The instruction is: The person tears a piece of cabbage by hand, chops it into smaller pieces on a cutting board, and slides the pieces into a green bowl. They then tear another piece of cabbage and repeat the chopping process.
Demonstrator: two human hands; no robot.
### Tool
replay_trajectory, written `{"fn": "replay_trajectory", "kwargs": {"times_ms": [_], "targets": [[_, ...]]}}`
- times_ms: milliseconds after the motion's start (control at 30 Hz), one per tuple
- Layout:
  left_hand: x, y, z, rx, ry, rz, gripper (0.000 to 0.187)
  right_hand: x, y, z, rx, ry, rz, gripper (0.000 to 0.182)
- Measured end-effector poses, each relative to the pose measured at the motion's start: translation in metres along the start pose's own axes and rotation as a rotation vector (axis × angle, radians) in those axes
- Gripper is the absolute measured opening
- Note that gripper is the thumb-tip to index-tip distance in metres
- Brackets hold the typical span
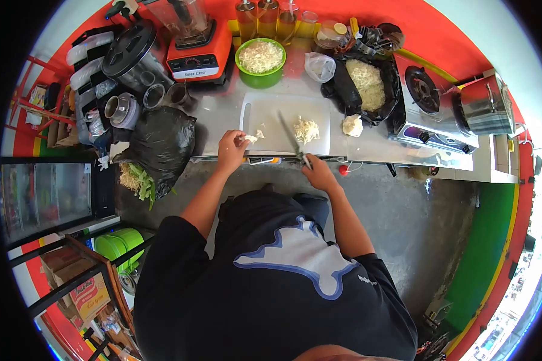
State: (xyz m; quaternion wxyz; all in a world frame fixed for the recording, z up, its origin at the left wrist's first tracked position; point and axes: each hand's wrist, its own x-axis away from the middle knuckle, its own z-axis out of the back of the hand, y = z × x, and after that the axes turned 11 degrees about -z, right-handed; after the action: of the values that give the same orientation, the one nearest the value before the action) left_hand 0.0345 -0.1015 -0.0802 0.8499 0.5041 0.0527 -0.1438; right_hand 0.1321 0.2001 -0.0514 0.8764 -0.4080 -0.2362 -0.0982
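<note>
My right hand [319, 173] is wrapped round the handle of a knife [289, 133], its blade angled up and left over the white cutting board [270, 108]. Right of the blade lies a heap of pale chopped pieces [307, 130], perhaps mushroom or cabbage. At the board's left edge my left hand [232, 148] pinches a small pale piece [251, 138] of what looks like the same food. A few scraps [260, 133] rest beside those fingers. Just off the board's right side sits a whole pale clump [352, 126].
Behind the board stands a green bowl [261, 79] heaped with shredded pale food. A black bag [366, 84] of similar shreds lies open near the gas stove [439, 120]. On the left are a red blender [199, 60] and a bulging black plastic bag [162, 144].
</note>
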Motion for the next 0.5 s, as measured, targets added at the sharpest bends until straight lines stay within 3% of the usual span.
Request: {"fn": "replay_trajectory", "kwargs": {"times_ms": [67, 100, 300, 500], "targets": [[0.011, -0.012, 0.010, 0.077, 0.065, 0.033, 0.024, 0.001, 0.005, -0.004, -0.011, 0.217, -0.058, 0.040], [0.014, -0.012, 0.014, 0.072, 0.065, 0.036, 0.024, 0.004, -0.006, 0.000, 0.013, 0.227, -0.084, 0.036], [0.017, -0.002, 0.035, 0.165, 0.110, 0.158, 0.023, -0.010, -0.061, -0.022, 0.020, 0.005, 0.042, 0.033], [0.004, 0.005, 0.029, 0.114, -0.036, 0.060, 0.025, -0.024, -0.068, -0.036, -0.029, 0.059, 0.050, 0.035]]}}
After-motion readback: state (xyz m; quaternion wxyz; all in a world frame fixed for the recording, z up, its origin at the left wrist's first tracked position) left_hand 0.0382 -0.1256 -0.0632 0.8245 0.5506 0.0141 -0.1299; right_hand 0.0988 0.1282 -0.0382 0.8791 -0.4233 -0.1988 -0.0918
